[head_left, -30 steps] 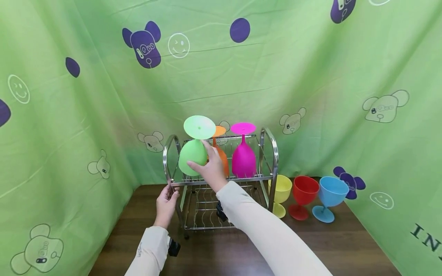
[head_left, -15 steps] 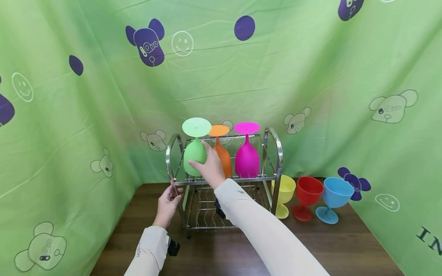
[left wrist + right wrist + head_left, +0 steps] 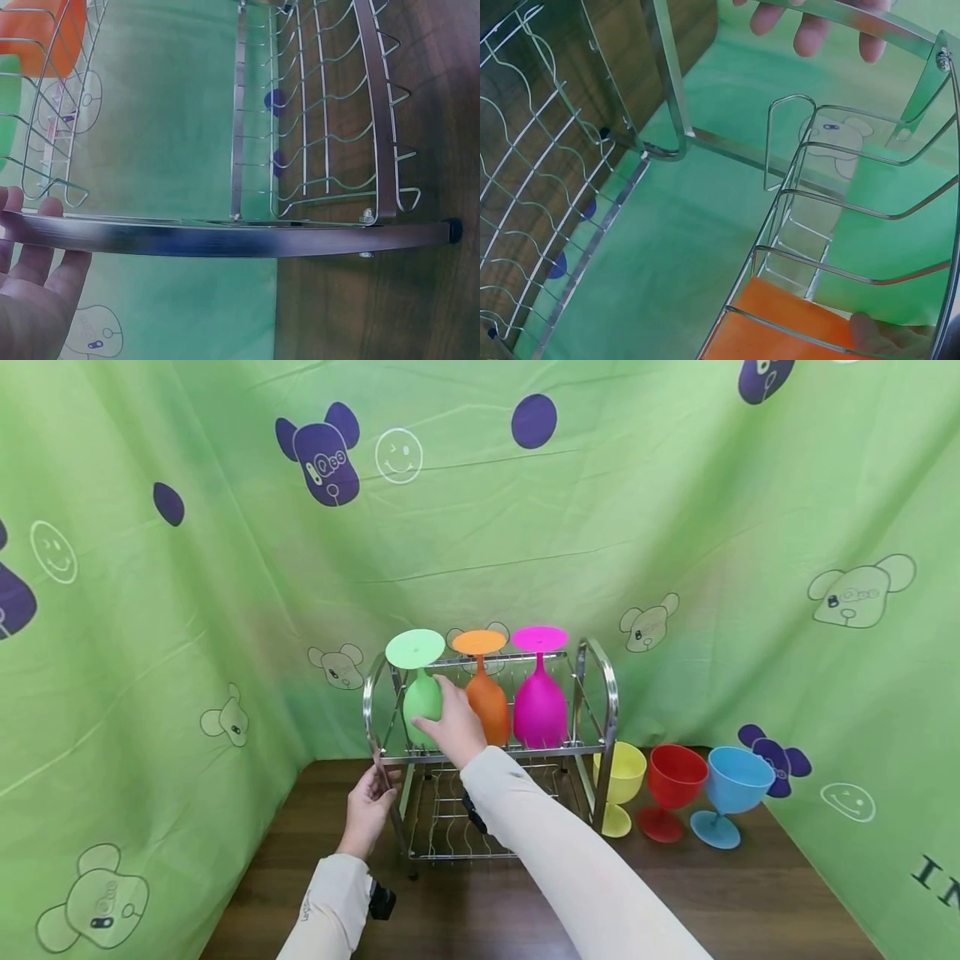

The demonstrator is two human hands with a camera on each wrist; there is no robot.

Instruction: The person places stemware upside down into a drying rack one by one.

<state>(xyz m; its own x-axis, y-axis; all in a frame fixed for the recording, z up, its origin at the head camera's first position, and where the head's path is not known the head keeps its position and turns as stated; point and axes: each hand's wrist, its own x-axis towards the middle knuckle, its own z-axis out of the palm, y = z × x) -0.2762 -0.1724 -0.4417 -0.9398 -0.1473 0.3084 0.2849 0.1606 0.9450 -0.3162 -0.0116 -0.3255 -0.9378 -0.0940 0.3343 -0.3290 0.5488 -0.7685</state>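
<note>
A two-tier metal dish rack (image 3: 610,693) stands on the table. On its upper tier, my right hand (image 3: 459,722) holds the bowl of a green goblet (image 3: 422,702), which is upside down with its foot leaning left. An orange goblet (image 3: 489,703) and a magenta goblet (image 3: 540,710) are inverted to its right. My left hand (image 3: 367,806) grips the rack's left front upright (image 3: 165,238), its fingers wrapped round the metal in the left wrist view. From the right wrist, the green bowl (image 3: 889,240) shows inside the wires, and a right fingertip (image 3: 889,337) overlaps it.
Yellow (image 3: 624,774), red (image 3: 675,777) and blue (image 3: 738,781) goblets stand upright on the wooden table (image 3: 465,910), right of the rack. The lower wire tier (image 3: 457,827) holds no goblets. A green printed curtain (image 3: 480,527) encloses the back and sides.
The green goblet has come down onto the upper tier, its foot lower and farther left. More of the orange goblet shows. My left hand keeps its grip on the upright.
</note>
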